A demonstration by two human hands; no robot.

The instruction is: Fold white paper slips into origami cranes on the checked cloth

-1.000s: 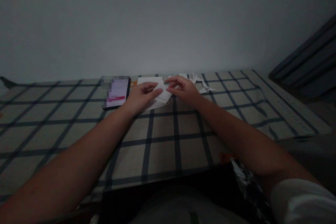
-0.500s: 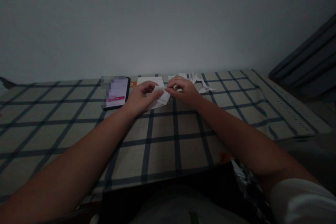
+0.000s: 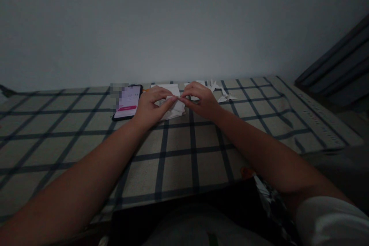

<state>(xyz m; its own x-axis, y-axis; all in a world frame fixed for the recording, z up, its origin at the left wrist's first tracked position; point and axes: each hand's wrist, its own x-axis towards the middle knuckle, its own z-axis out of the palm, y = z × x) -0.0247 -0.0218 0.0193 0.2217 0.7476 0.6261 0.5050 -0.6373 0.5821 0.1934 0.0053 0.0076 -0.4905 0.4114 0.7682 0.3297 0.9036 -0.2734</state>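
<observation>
A white sheet of paper [image 3: 174, 110] lies partly folded on the checked bedsheet [image 3: 178, 150], far from me near the wall. My left hand [image 3: 151, 105] rests on its left side, fingers curled, pinching a fold. My right hand [image 3: 200, 102] meets it from the right, thumb and fingers pinched on the same paper edge. The fingertips of both hands touch at the middle of the paper. Much of the sheet is hidden under my hands.
A phone [image 3: 127, 102] with a lit screen lies left of my left hand. Two small folded white paper figures [image 3: 226, 96] and more white paper [image 3: 198, 83] lie beyond my right hand. A dark striped cushion [image 3: 340, 69] leans at the right. The wall stands close behind.
My left fingers went from lying flat on the paper to curling and pinching it. Both hands closed in until their fingertips met, and the paper bunched up between them.
</observation>
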